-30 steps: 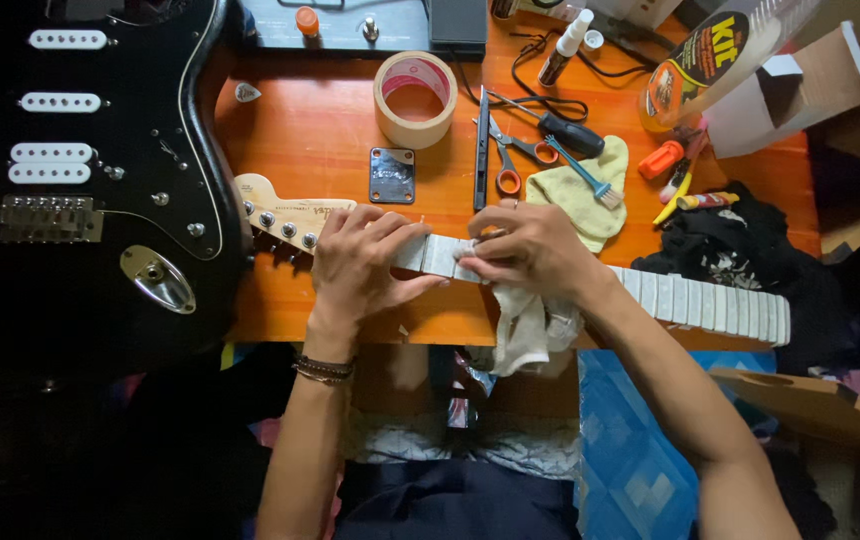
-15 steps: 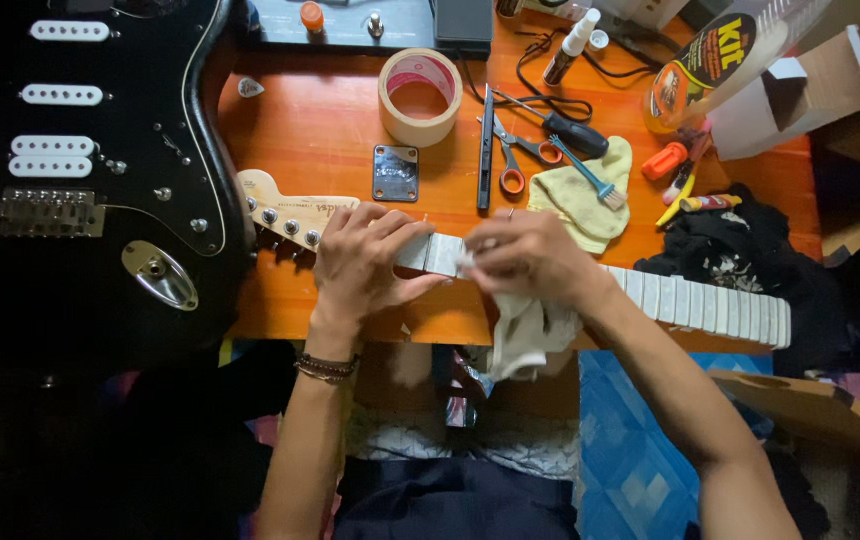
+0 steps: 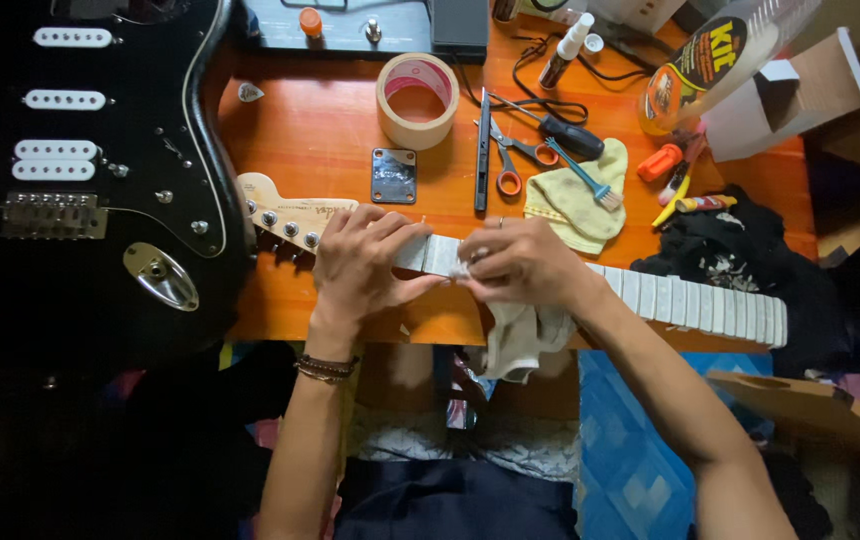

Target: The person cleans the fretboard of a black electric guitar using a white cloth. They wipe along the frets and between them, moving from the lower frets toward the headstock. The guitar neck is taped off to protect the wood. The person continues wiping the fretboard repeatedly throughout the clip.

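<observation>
A detached guitar neck [image 3: 695, 303] lies across the orange table, its headstock [image 3: 285, 210] pointing left and its fretboard covered in pale tape. My left hand [image 3: 365, 262] presses flat on the neck just right of the headstock. My right hand [image 3: 520, 262] pinches a small wad of something pale against the fretboard [image 3: 433, 255] at the middle. A beige cloth [image 3: 517, 340] hangs under my right hand over the table's front edge.
A black guitar body [image 3: 100, 170] lies at the left. Behind the neck sit a tape roll [image 3: 417, 88], a metal neck plate [image 3: 394, 176], scissors [image 3: 510, 165], a screwdriver [image 3: 560, 128], a yellow cloth with a brush [image 3: 575, 195], a yellow bottle [image 3: 705, 60] and a cardboard box [image 3: 800, 95].
My right hand has slid slightly left along the fretboard, closer to my left hand. The left hand and the neck have stayed put.
</observation>
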